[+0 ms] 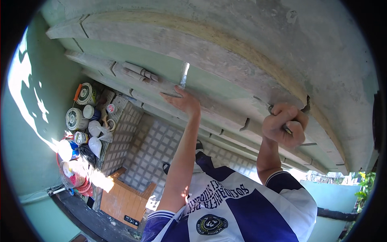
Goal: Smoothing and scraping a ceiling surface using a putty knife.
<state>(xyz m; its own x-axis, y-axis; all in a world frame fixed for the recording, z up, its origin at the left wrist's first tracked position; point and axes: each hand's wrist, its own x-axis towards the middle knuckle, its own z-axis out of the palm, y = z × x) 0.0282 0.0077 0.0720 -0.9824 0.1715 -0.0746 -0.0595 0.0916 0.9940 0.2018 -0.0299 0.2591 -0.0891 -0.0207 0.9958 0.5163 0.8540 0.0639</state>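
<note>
From here, the right hand (285,125) hides most of a thin tool (287,130), so I can't tell its kind. Whether the left hand (183,104) grips anything against the ledge (221,113), I can't make out. The shirt (258,209), cut off by the lower edge, hides much of the legs; the pale bags' (95,146) contents are unclear.

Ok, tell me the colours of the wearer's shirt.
The shirt is white and dark blue, seen in the head view.
</note>
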